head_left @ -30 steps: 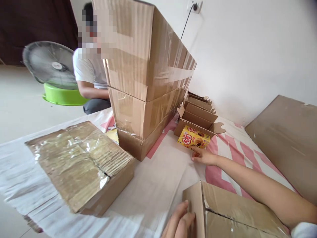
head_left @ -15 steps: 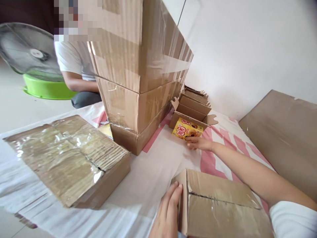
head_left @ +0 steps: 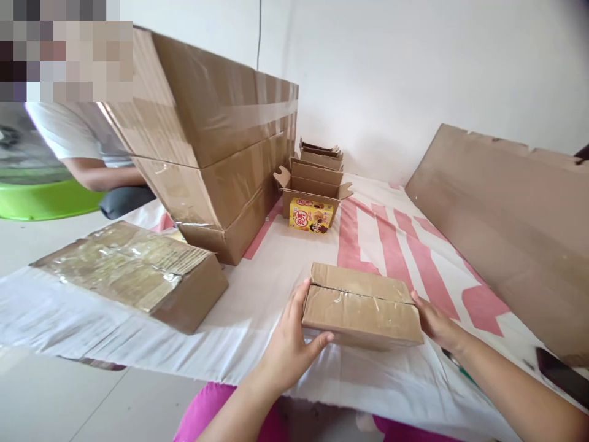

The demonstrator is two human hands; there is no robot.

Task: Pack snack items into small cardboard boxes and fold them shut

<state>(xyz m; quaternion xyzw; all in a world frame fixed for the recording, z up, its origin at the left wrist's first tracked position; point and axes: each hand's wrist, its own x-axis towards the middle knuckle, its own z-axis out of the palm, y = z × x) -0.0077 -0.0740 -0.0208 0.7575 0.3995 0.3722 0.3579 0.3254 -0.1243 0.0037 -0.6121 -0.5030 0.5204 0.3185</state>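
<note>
A closed cardboard box with a seam along its top lies on the cloth-covered table in front of me. My left hand grips its left end, with the thumb along the near side. At the opposite end, my right hand presses against the box, its fingers partly hidden behind the corner. Farther off, a small yellow snack box with red lettering stands against the front of an open cardboard box, apart from both hands.
Large taped cartons form a tall stack at the left. A flat taped box lies nearer. More open boxes line up behind the first. A cardboard sheet leans at right, near a dark phone-like object. Another person sits beyond the stack.
My right hand has come back from beside the yellow snack box to the right end of the closed cardboard box. My left hand stays at its left end. The view has shifted.
</note>
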